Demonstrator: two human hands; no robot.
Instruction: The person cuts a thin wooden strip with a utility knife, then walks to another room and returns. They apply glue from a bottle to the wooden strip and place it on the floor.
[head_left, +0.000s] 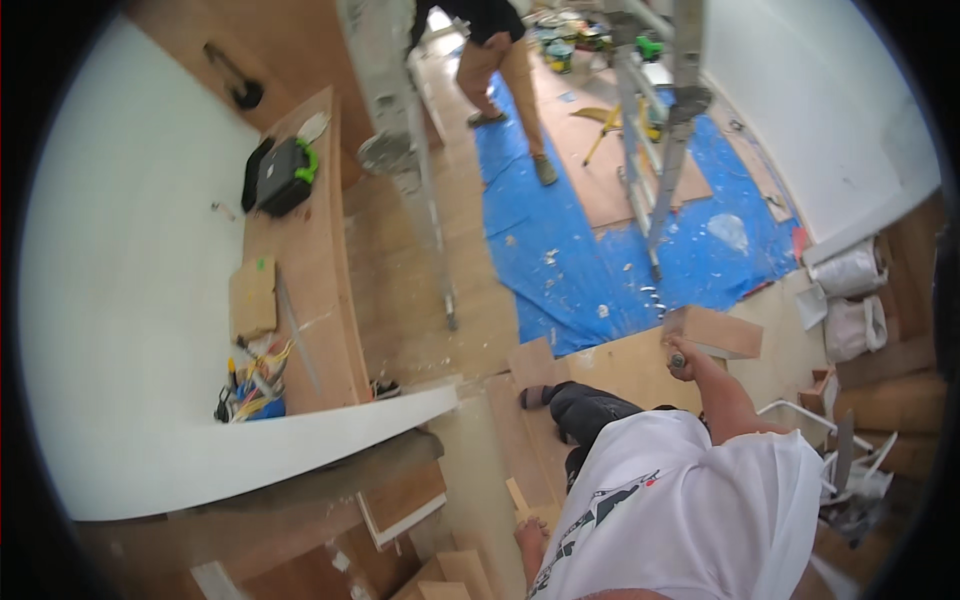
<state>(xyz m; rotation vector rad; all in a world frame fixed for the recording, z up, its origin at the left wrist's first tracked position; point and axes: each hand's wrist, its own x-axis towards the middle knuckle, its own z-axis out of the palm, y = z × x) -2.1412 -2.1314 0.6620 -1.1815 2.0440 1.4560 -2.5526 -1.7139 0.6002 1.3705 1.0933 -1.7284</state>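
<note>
My right hand (pixel 682 362) reaches forward on the right, its fingers closed round a tool with a round grey end (pixel 678 360); the tool's kind cannot be made out. Just beyond that hand sits a reddish-brown wooden block (pixel 728 335), boxy in shape. Low in the view, beside my white shirt, my left hand (pixel 533 537) is closed at the lower end of a narrow pale wood strip (pixel 516 497). Part of that hand's grip is hidden.
Two stepladders (pixel 430 220) (pixel 665 150) stand ahead. A person (pixel 500 60) in brown trousers is on the blue sheet (pixel 560 265). At left, a wooden shelf (pixel 325 330) bears a black-and-green case (pixel 285 178) and tools. Wood offcuts (pixel 465 572) lie lower left; white metal legs (pixel 800 412) are at right.
</note>
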